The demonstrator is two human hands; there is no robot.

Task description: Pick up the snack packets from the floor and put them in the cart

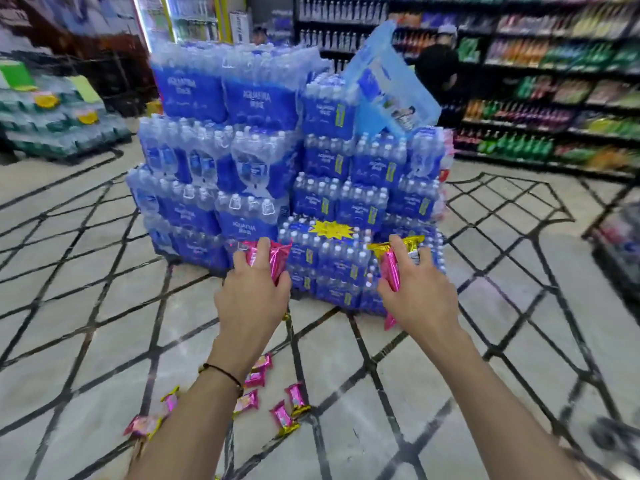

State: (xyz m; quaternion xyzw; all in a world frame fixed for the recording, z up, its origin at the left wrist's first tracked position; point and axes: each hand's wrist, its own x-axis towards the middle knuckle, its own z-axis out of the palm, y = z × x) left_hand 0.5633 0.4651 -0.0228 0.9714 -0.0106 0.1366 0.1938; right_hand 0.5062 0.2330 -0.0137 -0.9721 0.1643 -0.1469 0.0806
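Both my hands are raised in front of a stack of water packs, each holding snack packets. My left hand [254, 296] is shut on pink foil snack packets [275, 261]. My right hand [417, 292] grips pink and gold snack packets [389, 268], one end poking out below the palm. Several more pink packets with gold ends lie on the tiled floor [104, 341] beneath my left forearm, for instance one packet [284, 418] and another at the left [142, 425]. The cart [623, 251] is only partly visible at the right edge, blurred.
A tall stack of shrink-wrapped blue water bottle packs [277, 168] stands straight ahead. Drink shelves [554, 81] line the right wall, with a person in black [438, 69] beside them. Another pallet of bottles [59, 123] sits at the left. A dark wheel [614, 434] shows bottom right.
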